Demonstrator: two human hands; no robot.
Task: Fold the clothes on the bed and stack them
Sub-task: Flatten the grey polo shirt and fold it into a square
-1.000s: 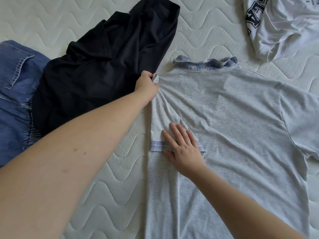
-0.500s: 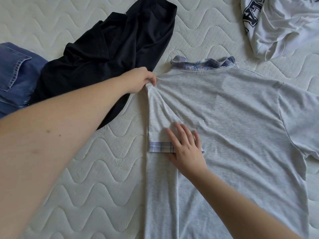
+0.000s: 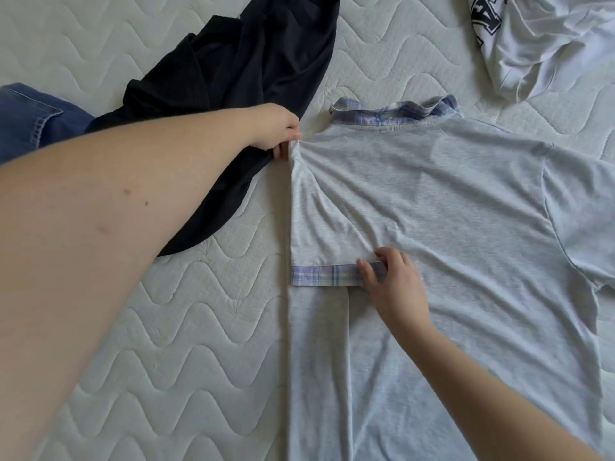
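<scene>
A light grey polo shirt (image 3: 449,211) with a plaid collar lies back-up on the white quilted mattress (image 3: 166,327). Its left sleeve is folded inward over the back, with the plaid cuff (image 3: 324,275) lying across. My left hand (image 3: 279,128) pinches the shirt's left shoulder corner at the top of the fold. My right hand (image 3: 396,287) pinches the inner end of the plaid cuff between thumb and fingers. The right sleeve lies spread out at the right edge.
A crumpled black garment (image 3: 239,81) lies at the upper left, touching the grey shirt's shoulder. Blue jeans (image 3: 30,118) sit at the far left edge. A white garment with black lettering (image 3: 539,38) is bunched at the top right.
My right hand went from lying flat on the folded sleeve to pinching the cuff's inner end. My left hand keeps its pinch on the shoulder corner, and creases now fan out from it.
</scene>
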